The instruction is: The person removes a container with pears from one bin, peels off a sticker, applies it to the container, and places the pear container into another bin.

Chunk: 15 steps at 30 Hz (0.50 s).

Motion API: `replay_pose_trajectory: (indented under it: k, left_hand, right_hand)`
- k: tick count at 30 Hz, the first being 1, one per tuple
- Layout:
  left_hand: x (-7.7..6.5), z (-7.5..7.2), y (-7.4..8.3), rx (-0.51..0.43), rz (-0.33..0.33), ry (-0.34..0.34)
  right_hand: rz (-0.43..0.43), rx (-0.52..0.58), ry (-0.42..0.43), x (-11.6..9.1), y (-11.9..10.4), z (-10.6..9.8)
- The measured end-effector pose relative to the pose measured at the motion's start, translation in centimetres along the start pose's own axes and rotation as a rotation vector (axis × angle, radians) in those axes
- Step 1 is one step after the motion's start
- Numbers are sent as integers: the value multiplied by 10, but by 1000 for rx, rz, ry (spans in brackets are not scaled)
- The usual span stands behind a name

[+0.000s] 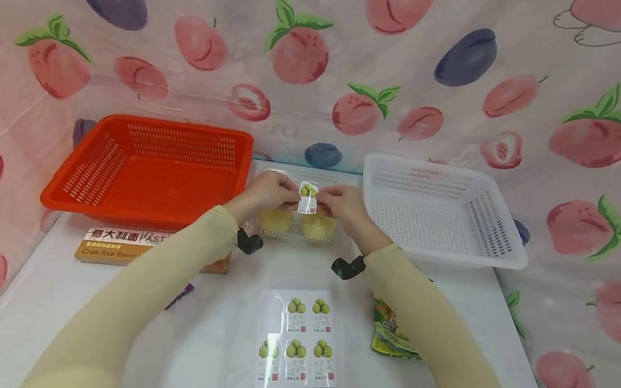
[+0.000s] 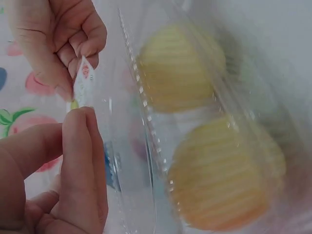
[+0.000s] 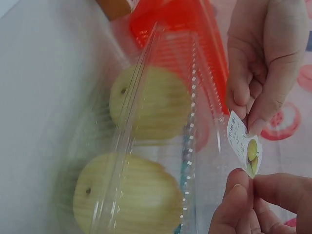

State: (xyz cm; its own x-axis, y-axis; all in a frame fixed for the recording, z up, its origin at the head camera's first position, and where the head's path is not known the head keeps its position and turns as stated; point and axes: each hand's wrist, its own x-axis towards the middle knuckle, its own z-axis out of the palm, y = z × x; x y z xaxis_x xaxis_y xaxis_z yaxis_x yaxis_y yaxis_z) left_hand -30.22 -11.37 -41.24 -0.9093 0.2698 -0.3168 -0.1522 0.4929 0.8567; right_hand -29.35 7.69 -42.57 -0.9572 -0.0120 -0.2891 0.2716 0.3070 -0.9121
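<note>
Between my two hands is a white sticker (image 1: 307, 199) printed with green pears, held above a clear plastic clamshell box (image 1: 295, 237). My left hand (image 1: 267, 193) pinches its left edge; in the right wrist view the thumb (image 3: 263, 114) lies over it. My right hand (image 1: 349, 208) pinches the opposite edge with thumb and forefinger. Two yellow pears (image 3: 148, 102) lie side by side inside the box, seen through its ridged plastic. A sticker sheet (image 1: 299, 341) with several more pear stickers lies on the table nearer to me, with one bare spot at its upper left.
A red basket (image 1: 142, 216) stands at the left, a white basket (image 1: 444, 253) at the right. A pasta box (image 1: 111, 250) lies before the red one. Under my right forearm sits a green and yellow packet (image 1: 392, 337); a small purple item (image 1: 179, 296) lies by my left forearm.
</note>
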Motion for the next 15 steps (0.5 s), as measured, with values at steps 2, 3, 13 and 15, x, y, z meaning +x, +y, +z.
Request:
replay_pose_trajectory:
  k: [2,3,13,15]
  left_hand:
    - [4,-1,2,77,-20,5]
    - [6,-1,3,92,-32,7]
    - [16,-2,10,155,-51,60]
    - [16,-2,10,180,-51,71]
  right_hand:
    - [21,-25,2,6,0,1]
    - [27,-34,4,8,-1,1]
    - [42,-140,42,16,-5,8]
    - [40,-175,52,17,-7,9]
